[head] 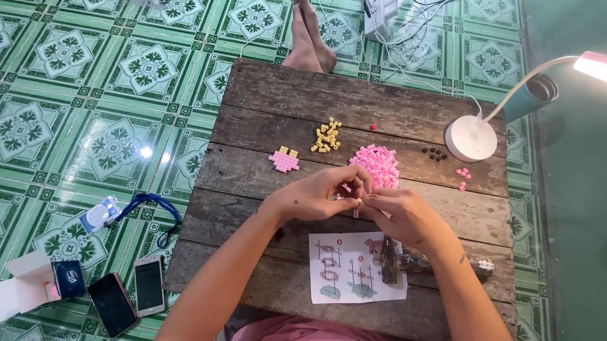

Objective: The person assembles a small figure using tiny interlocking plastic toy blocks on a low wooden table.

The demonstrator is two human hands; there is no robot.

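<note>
My left hand (316,192) and my right hand (401,214) meet over the middle of a low wooden table (266,92). Together their fingertips pinch a small pink brick piece (356,209). Just beyond the hands lies a heap of pink bricks (376,162). A pile of yellow bricks (327,136) sits further back. To the left rests a small built pink and yellow piece (284,160). A printed instruction sheet (354,266) lies near my body, under my right forearm.
A white desk lamp (471,138) stands at the table's back right, with dark bricks (434,154) and a few pink ones (463,175) beside it. Two phones (131,294), a small open box (27,284) and a blue lanyard (146,207) lie on the green tiled floor. Someone's bare feet (309,32) rest beyond the table.
</note>
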